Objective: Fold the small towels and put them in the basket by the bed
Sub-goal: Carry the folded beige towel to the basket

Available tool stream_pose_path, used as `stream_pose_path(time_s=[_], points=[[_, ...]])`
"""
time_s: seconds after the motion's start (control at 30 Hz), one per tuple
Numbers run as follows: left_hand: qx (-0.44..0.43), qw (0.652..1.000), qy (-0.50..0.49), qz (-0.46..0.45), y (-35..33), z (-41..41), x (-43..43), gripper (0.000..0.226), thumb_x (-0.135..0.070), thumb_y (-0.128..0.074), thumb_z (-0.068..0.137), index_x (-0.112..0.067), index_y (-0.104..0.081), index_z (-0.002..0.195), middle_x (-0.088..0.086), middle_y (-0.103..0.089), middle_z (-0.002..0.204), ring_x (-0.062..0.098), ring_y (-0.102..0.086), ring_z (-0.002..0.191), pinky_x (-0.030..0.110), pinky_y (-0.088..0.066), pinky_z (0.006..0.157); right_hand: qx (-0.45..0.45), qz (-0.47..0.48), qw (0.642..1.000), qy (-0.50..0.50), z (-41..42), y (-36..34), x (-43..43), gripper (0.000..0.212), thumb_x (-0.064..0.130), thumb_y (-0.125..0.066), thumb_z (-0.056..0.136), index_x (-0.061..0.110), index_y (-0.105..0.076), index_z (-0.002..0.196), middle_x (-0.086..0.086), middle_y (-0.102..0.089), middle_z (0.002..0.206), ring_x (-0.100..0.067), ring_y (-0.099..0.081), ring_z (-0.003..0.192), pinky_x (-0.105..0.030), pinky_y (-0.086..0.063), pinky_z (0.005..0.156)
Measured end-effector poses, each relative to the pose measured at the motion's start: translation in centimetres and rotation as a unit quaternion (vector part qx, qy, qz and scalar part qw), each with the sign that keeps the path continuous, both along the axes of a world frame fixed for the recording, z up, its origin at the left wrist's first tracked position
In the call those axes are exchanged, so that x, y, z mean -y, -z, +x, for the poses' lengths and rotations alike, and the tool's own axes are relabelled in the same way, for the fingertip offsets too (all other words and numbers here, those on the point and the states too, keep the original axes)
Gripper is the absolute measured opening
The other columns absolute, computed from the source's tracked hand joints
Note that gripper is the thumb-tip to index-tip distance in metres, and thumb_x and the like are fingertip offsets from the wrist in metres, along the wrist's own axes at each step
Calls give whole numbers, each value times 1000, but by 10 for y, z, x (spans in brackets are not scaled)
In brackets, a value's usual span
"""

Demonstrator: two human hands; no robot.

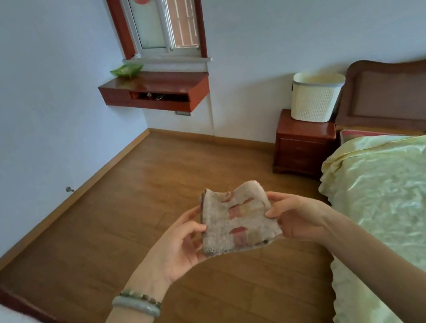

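A small beige towel [236, 218] with red and tan patches is folded into a thick square and held in the air over the wooden floor. My left hand [177, 247] pinches its left edge, and my right hand [297, 210] grips its right edge. A cream perforated basket [315, 103] stands on the red-brown nightstand [302, 143] at the head of the bed, far ahead and to the right of the towel. Nothing shows above the basket's rim, and its inside is hidden from here.
The bed [409, 199] with a pale green cover fills the right side, its wooden headboard [403, 95] behind the basket. A wall shelf [157, 90] with a green dish [126, 70] hangs under the window. Wooden floor [134, 202] stretches between me and the nightstand.
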State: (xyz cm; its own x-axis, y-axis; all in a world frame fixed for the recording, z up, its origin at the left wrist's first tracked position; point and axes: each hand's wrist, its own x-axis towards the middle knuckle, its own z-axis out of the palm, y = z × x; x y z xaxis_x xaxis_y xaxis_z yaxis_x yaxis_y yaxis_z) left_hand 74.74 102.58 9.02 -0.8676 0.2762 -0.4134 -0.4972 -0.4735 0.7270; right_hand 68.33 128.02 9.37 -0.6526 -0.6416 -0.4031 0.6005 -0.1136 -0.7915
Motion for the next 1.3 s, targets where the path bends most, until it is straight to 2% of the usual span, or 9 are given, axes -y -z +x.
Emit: stream_pose_path(time_s=[0.17, 0.27, 0.37, 0.47, 0.7, 0.93, 1.03, 1.13, 1.3], points=[[7, 999, 42, 8, 5, -104, -7, 49, 2, -55, 80, -15, -55, 126, 20, -58, 122, 32, -55, 108, 43, -55, 78, 13, -9, 998, 63, -78, 2, -12, 74, -5, -64, 65, 10, -45, 135, -19, -51, 136, -38, -55, 118, -52, -46, 96], [9, 998, 69, 6, 9, -172, -11, 52, 2, -55, 80, -15, -53, 128, 22, -54, 130, 33, -52, 112, 47, -51, 85, 9, -4, 996, 92, -130, 5, -17, 74, -4, -64, 63, 9, -46, 134, -19, -54, 132, -37, -58, 114, -49, -50, 91], [6, 995, 97, 6, 14, -241, -14, 52, 1, -55, 80, -15, -53, 129, 23, -51, 134, 36, -50, 118, 50, -47, 91, -2, 1, 994, 110, -184, 7, -20, 71, -2, -63, 65, 9, -47, 134, -19, -53, 133, -38, -56, 116, -50, -48, 94], [4, 991, 130, 9, 13, -321, -16, 51, 2, -56, 80, -15, -55, 128, 24, -52, 134, 36, -51, 116, 50, -49, 89, -23, 3, 992, 126, -247, 5, -21, 68, -1, -60, 68, 6, -46, 134, -20, -53, 131, -38, -55, 115, -52, -44, 98], [-8, 977, 214, -12, -10, -498, -33, 45, 0, -58, 81, -17, -61, 123, 23, -58, 127, 36, -60, 111, 45, -57, 75, -22, -24, 975, 221, -381, -7, -33, 61, -6, -55, 68, 4, -53, 128, -18, -61, 119, -35, -61, 104, -47, -49, 89], [-6, 960, 280, -27, -2, -630, -78, 45, -3, -54, 86, -17, -55, 128, 23, -52, 133, 38, -50, 123, 50, -46, 94, 0, -23, 957, 291, -485, 0, -70, 60, -7, -54, 68, 4, -53, 128, -21, -56, 127, -36, -58, 107, -45, -53, 85], [1, 957, 288, -22, 10, -689, -104, 46, -2, -54, 85, -17, -55, 128, 23, -55, 131, 38, -55, 118, 48, -54, 87, 11, -12, 953, 302, -536, 9, -93, 62, -7, -54, 68, 5, -53, 128, -24, -52, 132, -39, -54, 113, -47, -50, 87], [1, 955, 295, -18, 21, -752, -135, 47, -1, -56, 84, -16, -55, 128, 23, -58, 127, 36, -58, 112, 45, -57, 76, 9, -14, 951, 309, -594, 16, -123, 63, -6, -57, 65, 7, -56, 127, -23, -54, 131, -38, -57, 110, -45, -56, 80], [5, 955, 296, -13, 19, -858, -197, 50, -1, -61, 79, -16, -57, 126, 24, -58, 125, 38, -60, 110, 46, -57, 74, 15, -4, 946, 323, -698, 17, -186, 62, -6, -60, 63, 7, -59, 123, -20, -58, 126, -34, -61, 105, -44, -57, 74]])
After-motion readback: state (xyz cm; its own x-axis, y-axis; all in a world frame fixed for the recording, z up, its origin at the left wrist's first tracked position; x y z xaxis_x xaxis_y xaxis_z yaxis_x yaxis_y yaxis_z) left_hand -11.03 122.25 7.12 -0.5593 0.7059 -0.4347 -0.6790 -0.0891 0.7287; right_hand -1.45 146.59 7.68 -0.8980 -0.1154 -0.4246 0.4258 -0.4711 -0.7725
